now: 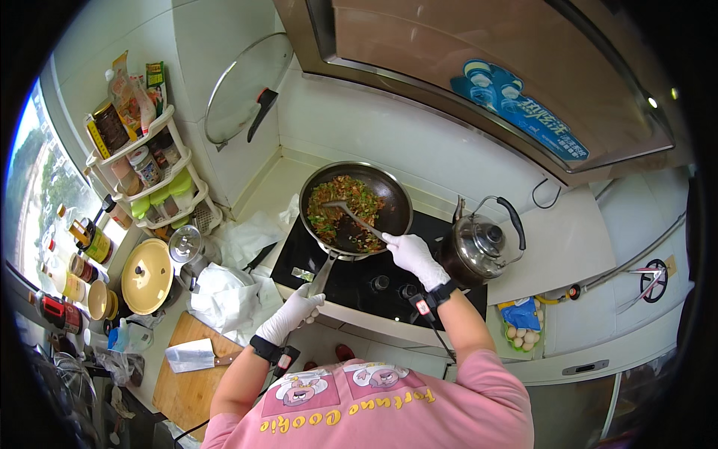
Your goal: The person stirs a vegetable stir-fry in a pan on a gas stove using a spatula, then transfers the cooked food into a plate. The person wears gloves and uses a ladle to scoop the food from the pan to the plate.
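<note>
My left hand [291, 315], in a white glove, is closed around the metal handle [322, 279] of a dark frying pan [396, 193]. The pan rests over the left part of a black glass cooktop [348, 287]. Chopped food [359, 193] in green and orange-brown pieces lies mostly in the left and middle of the pan. With my gloved right hand [414, 257] I grip a spatula [359, 220], its blade in the food. Both wrists wear black straps with small devices.
A metal kettle [477, 247] stands right of the pan. A glass lid [241, 95] hangs on the wall. At left are a cleaver [190, 356] on a wooden cutting board [182, 398], crumpled white paper [224, 297], a yellow pot lid [147, 275] and a spice rack [148, 168]. Eggs [523, 339] lie at right.
</note>
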Available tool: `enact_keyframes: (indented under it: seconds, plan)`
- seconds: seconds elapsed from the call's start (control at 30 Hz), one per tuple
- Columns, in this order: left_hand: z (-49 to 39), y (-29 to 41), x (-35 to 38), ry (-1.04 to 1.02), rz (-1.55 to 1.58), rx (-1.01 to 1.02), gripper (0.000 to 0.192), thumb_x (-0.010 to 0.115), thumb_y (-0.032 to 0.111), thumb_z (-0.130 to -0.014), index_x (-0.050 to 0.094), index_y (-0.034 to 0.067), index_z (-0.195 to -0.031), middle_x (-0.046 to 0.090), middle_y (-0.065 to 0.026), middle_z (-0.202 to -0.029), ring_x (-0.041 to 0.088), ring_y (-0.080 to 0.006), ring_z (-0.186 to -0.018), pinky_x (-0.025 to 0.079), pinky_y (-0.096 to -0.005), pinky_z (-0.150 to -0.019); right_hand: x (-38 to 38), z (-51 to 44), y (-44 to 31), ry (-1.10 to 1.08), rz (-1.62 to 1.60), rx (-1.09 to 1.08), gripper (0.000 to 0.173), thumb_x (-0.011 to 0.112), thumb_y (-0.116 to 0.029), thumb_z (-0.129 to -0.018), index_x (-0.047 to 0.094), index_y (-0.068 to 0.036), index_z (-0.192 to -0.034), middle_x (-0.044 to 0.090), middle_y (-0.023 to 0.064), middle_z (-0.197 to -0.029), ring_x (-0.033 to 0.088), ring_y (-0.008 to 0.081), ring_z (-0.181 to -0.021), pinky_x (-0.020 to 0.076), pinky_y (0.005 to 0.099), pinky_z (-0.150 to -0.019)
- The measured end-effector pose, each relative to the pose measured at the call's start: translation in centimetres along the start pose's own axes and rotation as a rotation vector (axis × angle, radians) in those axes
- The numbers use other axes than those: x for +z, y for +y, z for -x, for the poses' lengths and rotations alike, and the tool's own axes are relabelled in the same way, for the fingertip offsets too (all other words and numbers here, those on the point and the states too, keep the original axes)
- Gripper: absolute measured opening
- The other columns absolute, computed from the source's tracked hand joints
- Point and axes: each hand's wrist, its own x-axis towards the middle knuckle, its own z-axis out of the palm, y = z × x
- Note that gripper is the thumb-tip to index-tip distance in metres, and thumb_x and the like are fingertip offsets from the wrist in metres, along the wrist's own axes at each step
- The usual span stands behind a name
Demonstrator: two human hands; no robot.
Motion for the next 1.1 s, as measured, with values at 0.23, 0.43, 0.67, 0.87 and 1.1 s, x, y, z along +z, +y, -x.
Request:
enact_keyframes:
  seconds: [0.23, 0.43, 0.67, 0.87, 1.1]
  plan:
    - [0.3, -1.8, -0.6, -0.048, 0.117, 0.108, 0.066, 0.060, 0.026, -0.091, 0.024, 0.000, -0.141, 0.062, -0.0066, -0.085, 0.055, -0.0107, -0.055, 0.045, -0.0236, -0.046, -0.8, 3.3, 0.6, 0.143, 0.153, 0.230, 0.030, 0.053, -0.027, -0.088, 0.064, -0.020, -0.116, 0.067, 0.0161, -0.085, 0.064, 0.0358, -0.081, 0.0507, 0.0457, -0.071]
    - [4.9, -5.4, -1.1, 0.131, 0.278, 0.214, 0.072, 0.062, 0.028, -0.090, 0.022, -0.003, -0.141, 0.058, -0.0145, -0.106, 0.061, -0.0162, -0.072, 0.052, -0.0277, -0.060, 0.3, 5.2, 0.1, 0.086, 0.087, 0.215, 0.032, 0.055, -0.029, -0.087, 0.064, -0.019, -0.116, 0.066, 0.0175, -0.093, 0.064, 0.0359, -0.088, 0.0507, 0.0444, -0.077]
    - [12.9, -11.1, 0.8, 0.510, 0.490, 0.317, 0.062, 0.059, 0.020, -0.091, 0.027, -0.002, -0.139, 0.057, -0.0100, -0.104, 0.061, -0.0135, -0.073, 0.051, -0.0235, -0.059, 2.0, 7.8, 0.1, 0.210, 0.046, -0.032, 0.024, 0.056, -0.024, -0.084, 0.063, -0.017, -0.106, 0.065, 0.0178, -0.077, 0.062, 0.0399, -0.078, 0.0480, 0.0495, -0.067]
    - [21.3, -18.9, 6.9, 0.854, 0.557, 0.334, 0.049, 0.059, 0.020, -0.091, 0.040, 0.000, -0.132, 0.059, -0.0089, -0.102, 0.060, -0.0130, -0.079, 0.052, -0.0246, -0.066, 6.0, 6.0, 3.3, 0.171, -0.274, -0.053, 0.038, 0.050, -0.028, -0.088, 0.059, -0.003, -0.115, 0.062, 0.0263, -0.099, 0.060, 0.0430, -0.092, 0.0483, 0.0464, -0.078]
    - [32.4, -27.5, 10.5, 1.279, 0.737, 0.337, 0.037, 0.056, 0.013, -0.091, 0.048, 0.004, -0.127, 0.062, -0.0054, -0.100, 0.061, -0.0114, -0.080, 0.051, -0.0241, -0.066, 3.2, 10.1, -1.8, 0.723, -0.035, -0.319, 0.020, 0.058, -0.015, -0.086, 0.063, 0.001, -0.098, 0.059, 0.0188, -0.093, 0.056, 0.0369, -0.091, 0.0448, 0.0433, -0.082]
